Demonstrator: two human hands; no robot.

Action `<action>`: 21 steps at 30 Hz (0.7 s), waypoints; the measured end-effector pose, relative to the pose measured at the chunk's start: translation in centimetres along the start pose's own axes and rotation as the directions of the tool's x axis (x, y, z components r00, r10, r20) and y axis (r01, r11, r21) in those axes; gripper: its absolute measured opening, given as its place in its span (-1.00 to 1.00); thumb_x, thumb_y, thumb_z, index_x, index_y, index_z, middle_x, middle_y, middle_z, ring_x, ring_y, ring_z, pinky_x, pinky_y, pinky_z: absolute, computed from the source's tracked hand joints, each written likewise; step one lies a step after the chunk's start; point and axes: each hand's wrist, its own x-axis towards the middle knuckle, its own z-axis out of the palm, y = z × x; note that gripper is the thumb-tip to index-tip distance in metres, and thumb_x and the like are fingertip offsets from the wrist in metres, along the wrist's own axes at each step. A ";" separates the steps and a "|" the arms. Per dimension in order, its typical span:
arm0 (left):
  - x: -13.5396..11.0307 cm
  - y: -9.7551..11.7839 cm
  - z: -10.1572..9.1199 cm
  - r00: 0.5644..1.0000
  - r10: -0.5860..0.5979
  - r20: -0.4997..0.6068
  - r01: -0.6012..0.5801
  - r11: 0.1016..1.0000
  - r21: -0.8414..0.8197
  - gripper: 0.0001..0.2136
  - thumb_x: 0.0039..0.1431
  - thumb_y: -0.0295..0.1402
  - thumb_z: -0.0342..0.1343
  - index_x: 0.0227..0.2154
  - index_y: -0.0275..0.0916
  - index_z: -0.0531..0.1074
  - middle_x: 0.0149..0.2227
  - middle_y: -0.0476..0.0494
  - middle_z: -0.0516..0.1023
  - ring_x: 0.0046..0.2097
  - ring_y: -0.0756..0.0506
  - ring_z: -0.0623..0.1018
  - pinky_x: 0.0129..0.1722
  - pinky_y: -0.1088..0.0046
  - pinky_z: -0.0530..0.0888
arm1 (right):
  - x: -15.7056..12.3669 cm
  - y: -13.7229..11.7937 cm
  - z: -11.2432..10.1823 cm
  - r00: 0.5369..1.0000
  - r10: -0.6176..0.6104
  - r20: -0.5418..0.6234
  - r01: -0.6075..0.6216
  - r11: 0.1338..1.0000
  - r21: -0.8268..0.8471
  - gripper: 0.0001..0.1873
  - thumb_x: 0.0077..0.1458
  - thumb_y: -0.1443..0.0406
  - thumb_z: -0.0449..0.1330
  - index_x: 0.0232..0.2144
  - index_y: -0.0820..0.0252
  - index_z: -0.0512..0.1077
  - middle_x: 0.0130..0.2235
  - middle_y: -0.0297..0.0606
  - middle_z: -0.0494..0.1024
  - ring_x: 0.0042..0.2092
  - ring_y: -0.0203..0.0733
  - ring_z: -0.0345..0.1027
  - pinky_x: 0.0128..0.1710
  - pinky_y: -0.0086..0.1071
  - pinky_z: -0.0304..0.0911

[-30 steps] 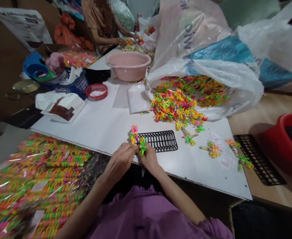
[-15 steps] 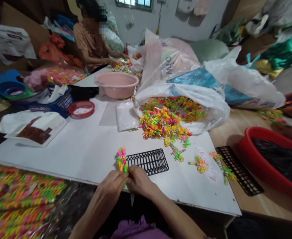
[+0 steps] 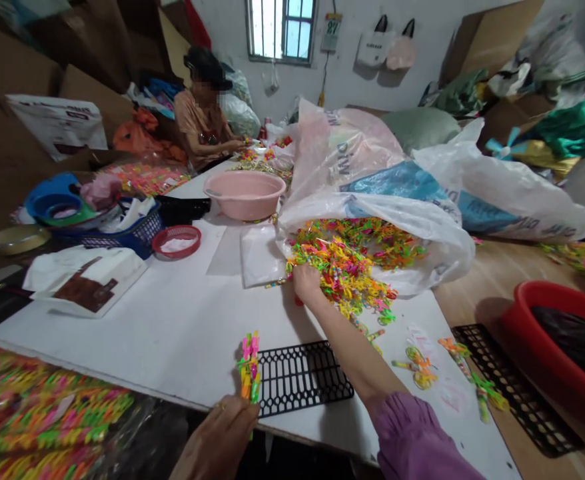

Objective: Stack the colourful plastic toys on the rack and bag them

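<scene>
My left hand (image 3: 220, 437) is at the near edge of the white table (image 3: 182, 333), closed round a stack of small neon plastic toys (image 3: 249, 368) that stands upright beside a black plastic grid (image 3: 300, 377). My right hand (image 3: 306, 280) is stretched far forward, its fingers curled into the heap of neon plastic pieces (image 3: 345, 263) that spills from a big clear plastic bag (image 3: 397, 200). What the right fingers hold is hidden in the heap.
A few loose toys (image 3: 420, 367) and a second black grid (image 3: 515, 390) lie right. A red tub (image 3: 562, 353) stands far right. Packed bags of toys (image 3: 37, 413) sit left. Pink basin (image 3: 245, 193), red basket (image 3: 176, 241) and blue basket (image 3: 137, 230) are beyond. Another person (image 3: 202, 120) works at the far end.
My right hand left the stack near the table edge and reached forward into the heap. My left hand kept the stack. The view tilted upward.
</scene>
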 end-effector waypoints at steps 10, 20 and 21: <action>1.3 -0.5 -0.1 1.000 -0.015 -0.019 0.017 0.995 0.096 -0.79 0.23 -0.43 -0.13 -0.29 -0.18 0.42 -0.37 -0.06 0.50 -0.30 -0.01 0.48 -0.24 0.51 0.44 | -8.5 1.0 3.2 0.996 0.069 0.056 -0.084 0.935 0.346 -0.77 0.02 0.16 0.15 -0.44 0.24 0.42 -0.45 -0.22 0.49 -0.40 -0.24 0.34 -0.42 -0.46 0.12; 4.7 -1.3 -3.4 0.903 -0.212 -0.373 0.217 0.976 -0.030 -0.77 0.14 -0.30 0.05 -0.14 -0.17 0.42 -0.23 -0.11 0.51 -0.18 -0.07 0.49 -0.12 0.39 0.43 | -7.5 1.7 2.5 0.904 0.423 0.068 -0.047 -0.060 0.997 -0.63 -0.16 0.02 0.20 -0.47 0.20 0.29 -0.60 -0.44 0.34 -0.63 -0.41 0.13 -0.65 -0.52 0.03; 5.9 -1.4 -3.6 0.876 -0.310 -0.368 0.275 0.950 -0.147 -0.74 0.11 -0.27 0.07 -0.13 -0.19 0.42 -0.23 -0.13 0.50 -0.21 -0.07 0.50 -0.16 0.39 0.45 | -8.3 1.3 2.3 0.921 0.389 0.033 -0.030 -0.012 0.999 -0.64 -0.13 0.04 0.20 -0.45 0.21 0.32 -0.60 -0.44 0.35 -0.61 -0.39 0.15 -0.63 -0.51 0.06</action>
